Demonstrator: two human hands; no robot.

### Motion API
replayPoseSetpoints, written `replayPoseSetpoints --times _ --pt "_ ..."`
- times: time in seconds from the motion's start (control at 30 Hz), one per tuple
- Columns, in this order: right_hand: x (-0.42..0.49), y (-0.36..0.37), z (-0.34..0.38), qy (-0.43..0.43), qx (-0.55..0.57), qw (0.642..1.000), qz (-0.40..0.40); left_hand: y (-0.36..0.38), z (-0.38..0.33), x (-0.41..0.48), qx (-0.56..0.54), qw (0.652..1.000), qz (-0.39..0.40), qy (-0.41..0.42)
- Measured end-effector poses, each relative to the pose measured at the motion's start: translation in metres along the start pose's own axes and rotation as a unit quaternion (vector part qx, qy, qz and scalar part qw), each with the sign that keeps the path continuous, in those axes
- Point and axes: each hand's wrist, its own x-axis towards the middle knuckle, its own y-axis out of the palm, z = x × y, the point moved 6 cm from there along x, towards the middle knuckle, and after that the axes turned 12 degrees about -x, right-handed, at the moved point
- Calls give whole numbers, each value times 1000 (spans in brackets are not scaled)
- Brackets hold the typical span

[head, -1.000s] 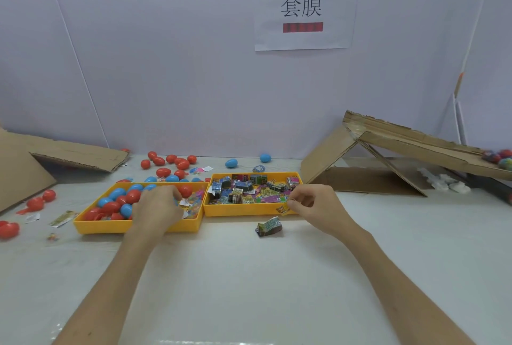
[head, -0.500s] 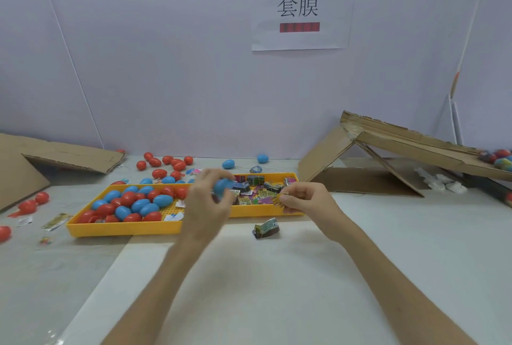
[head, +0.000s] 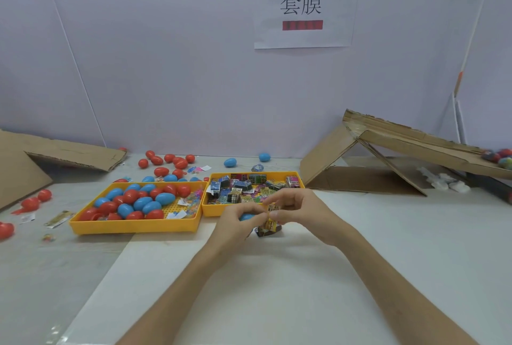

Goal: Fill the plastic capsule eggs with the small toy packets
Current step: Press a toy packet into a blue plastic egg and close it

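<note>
The left hand [head: 235,225] is curled round a blue egg [head: 246,217], low over the table [head: 277,289]; the right hand [head: 304,210] pinches a small yellow-and-black packet [head: 271,223] between thumb and fingertips, right beside the egg; whether the egg is split open cannot be told, since the fingers cover it.

The egg looks like hollow, hard, smooth plastic, so probably very light, slippery and quick to roll; it is best cupped round its belly, one half at a time. The packet looks like thin, crinkly film, soft and nearly weightless; it is best pinched at an edge, and may need folding to fit.

Just behind the hands is a yellow tray of packets [head: 213,210]; beside it, a yellow tray of red and blue eggs [head: 133,228]; the packets' print is too small to read. The paper sheet [head: 304,38] on the wall reads "套膜", with red bars blurred out.
</note>
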Motion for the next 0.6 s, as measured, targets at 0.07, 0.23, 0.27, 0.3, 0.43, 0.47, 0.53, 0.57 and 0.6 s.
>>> replayPoseSetpoints --times 0.07,0.23,0.27,0.3,0.43,0.47,0.53,0.57,0.6 --pt "0 -3 0 -7 2 1000 -21 0 2 -1 -9 1000 3 -13" --pt "2 -7 0 -11 3 998 -64 0 7 -1 -56 997 9 -48" --pt "2 -6 0 -8 6 997 -70 0 8 -1 -66 996 8 -53" --pt "3 -6 0 -4 10 997 -75 0 9 -1 -76 995 6 -58" --pt "3 -5 0 3 -7 998 -68 -2 11 0 -91 993 -4 -69" --pt "2 -4 -1 4 -17 998 -64 -2 12 1 -91 993 -5 -71" --pt "2 -1 -1 5 -27 998 -60 -2 13 1 -92 993 -6 -75" --pt "2 0 -1 5 -29 998 -61 -2 14 1 -93 993 -6 -78" --pt "2 0 -1 4 -29 997 -65 -1 14 0 -98 992 -5 -80"
